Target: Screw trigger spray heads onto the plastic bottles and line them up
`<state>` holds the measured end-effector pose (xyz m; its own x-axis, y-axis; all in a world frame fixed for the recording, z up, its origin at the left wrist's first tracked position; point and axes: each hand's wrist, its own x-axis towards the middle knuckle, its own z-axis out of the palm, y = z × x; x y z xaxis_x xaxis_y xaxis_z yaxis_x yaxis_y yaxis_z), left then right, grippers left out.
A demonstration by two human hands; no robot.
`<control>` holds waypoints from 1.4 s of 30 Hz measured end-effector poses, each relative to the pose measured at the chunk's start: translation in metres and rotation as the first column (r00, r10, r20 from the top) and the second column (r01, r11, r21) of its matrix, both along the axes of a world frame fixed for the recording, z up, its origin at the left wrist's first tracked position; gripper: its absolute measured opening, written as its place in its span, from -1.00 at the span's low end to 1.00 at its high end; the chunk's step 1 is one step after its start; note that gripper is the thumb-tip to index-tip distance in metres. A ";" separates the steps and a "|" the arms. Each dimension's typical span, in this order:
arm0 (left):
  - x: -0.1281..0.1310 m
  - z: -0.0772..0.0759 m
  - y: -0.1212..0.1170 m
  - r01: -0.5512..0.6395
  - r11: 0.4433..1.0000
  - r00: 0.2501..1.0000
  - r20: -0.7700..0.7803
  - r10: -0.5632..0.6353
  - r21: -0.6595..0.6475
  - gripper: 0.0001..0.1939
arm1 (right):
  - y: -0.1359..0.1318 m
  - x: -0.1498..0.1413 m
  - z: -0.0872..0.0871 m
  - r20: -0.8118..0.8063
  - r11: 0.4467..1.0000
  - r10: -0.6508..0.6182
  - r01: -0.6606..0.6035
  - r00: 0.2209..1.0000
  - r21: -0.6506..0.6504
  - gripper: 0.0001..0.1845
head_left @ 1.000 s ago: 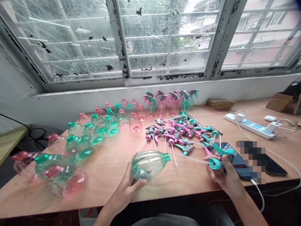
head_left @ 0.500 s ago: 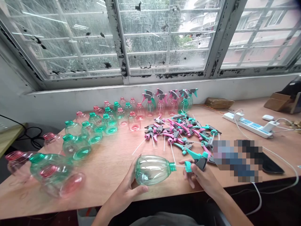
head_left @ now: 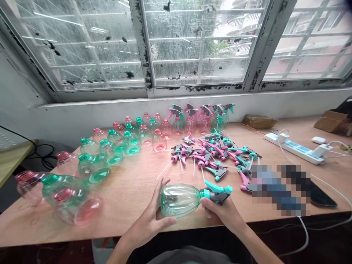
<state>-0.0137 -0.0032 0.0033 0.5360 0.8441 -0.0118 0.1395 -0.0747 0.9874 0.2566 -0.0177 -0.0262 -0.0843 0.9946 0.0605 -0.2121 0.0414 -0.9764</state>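
My left hand is wrapped round the base of a clear green bottle, which lies on its side in the air above the table's front edge. At the bottle's neck, my right hand grips a teal and grey spray head by its collar. The collar meets the mouth of the bottle; whether the threads are engaged I cannot tell. Beyond my hands lies a heap of loose pink, teal and grey spray heads with white tubes.
Several open pink and green bottles stand in rows at the left. Bottles with spray heads fitted stand by the wall. At the right are a white power strip, a brown packet, a dark phone and cables.
My right hand has moved left, bringing the spray head's collar up to the bottle's mouth. The tube, partly visible between them before, is now inside the bottle. The view has shifted slightly.
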 end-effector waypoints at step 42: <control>-0.001 -0.012 0.002 -0.021 0.988 0.992 -0.120 0.039 0.153 -0.13 | -0.004 0.016 -0.014 0.030 0.999 0.013 -0.015 0.999 0.043 -0.59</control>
